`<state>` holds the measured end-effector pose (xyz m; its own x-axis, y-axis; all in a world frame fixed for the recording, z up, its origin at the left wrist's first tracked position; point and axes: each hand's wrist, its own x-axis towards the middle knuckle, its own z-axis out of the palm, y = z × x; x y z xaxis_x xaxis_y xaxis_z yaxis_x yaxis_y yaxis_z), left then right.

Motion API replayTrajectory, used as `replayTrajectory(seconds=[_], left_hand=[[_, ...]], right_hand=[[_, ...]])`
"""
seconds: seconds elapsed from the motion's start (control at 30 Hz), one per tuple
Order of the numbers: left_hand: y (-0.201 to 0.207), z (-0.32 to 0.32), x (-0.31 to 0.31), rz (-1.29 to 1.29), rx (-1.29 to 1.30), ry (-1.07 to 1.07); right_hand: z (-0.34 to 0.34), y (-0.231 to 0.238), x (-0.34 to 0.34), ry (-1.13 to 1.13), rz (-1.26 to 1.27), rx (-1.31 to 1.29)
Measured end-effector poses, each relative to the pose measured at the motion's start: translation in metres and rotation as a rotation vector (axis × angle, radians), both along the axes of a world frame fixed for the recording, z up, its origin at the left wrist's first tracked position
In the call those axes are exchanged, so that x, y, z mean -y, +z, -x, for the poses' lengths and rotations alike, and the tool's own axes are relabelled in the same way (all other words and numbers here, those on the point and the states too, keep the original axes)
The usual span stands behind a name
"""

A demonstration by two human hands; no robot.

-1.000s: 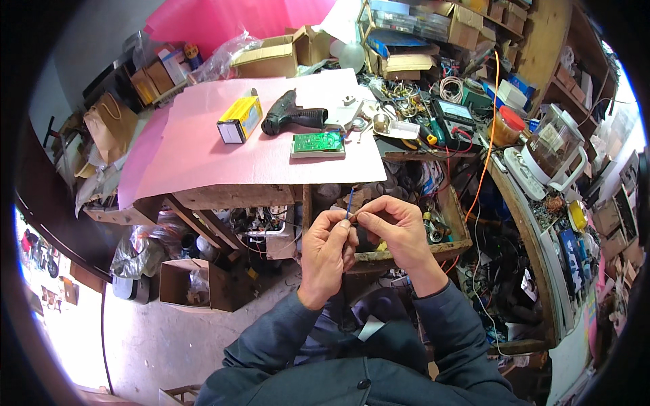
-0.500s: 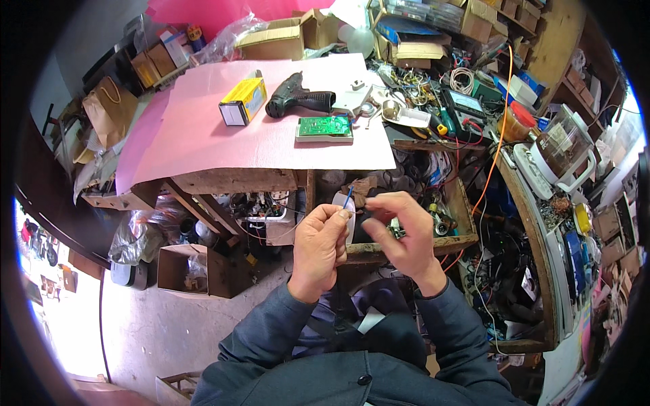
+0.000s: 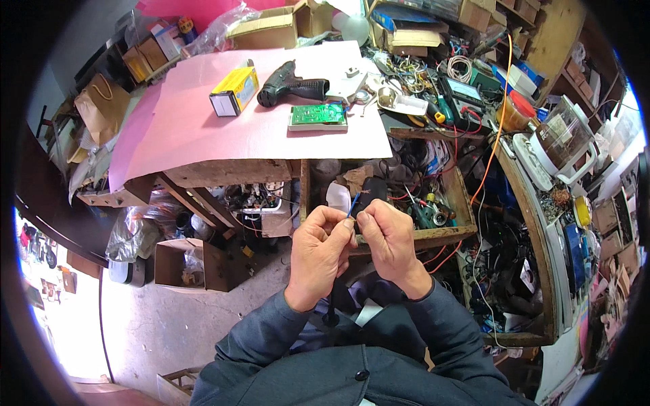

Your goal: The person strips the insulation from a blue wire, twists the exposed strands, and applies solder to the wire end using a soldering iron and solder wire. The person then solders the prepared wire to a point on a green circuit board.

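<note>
My left hand [image 3: 318,254] is closed in a pinch, with a thin blue wire [image 3: 353,205] standing up from between thumb and forefinger. Close beside it, my right hand [image 3: 391,243] is closed too, its fingertips meeting the left ones near the wire's lower part. Whatever the right fingers grip is too small to tell. Just beyond the hands show a white rounded piece [image 3: 338,196] and a black object [image 3: 374,189]; whether either is held cannot be told. Both hands are in front of an open wooden drawer [image 3: 433,236].
On the pink sheet [image 3: 183,142] lie a yellow box [image 3: 235,90], a black cordless drill [image 3: 292,85] and a green circuit board [image 3: 318,115]. Tools and cables crowd the right side. An orange cord [image 3: 500,135] hangs there. A cardboard box [image 3: 169,264] stands on the floor.
My right hand has come in to the left and closed its fingers beside the left hand. The left hand still pinches the blue wire. The whole view has shifted slightly.
</note>
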<state>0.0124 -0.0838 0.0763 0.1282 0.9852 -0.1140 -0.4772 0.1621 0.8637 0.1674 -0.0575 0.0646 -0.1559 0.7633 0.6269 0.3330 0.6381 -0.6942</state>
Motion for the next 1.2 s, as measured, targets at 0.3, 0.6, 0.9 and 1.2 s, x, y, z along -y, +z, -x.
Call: replayTrajectory(seconds=[0.3,0.6,0.9,1.2], left_hand=[[-0.004,0.001,0.001,0.01,0.025,-0.01],[-0.008,0.006,0.0,0.025,0.057,-0.078],[-0.015,0.004,0.002,0.016,0.076,-0.09],[-0.011,0.011,0.001,-0.05,-0.198,-0.082]], right_hand=[[-0.011,-0.012,-0.004,0.145,0.362,-0.284],[-0.014,-0.001,-0.006,0.094,-0.104,0.039],[-0.001,-0.01,0.002,-0.046,-0.054,0.106],[-0.019,-0.015,-0.005,-0.063,0.07,-0.086]])
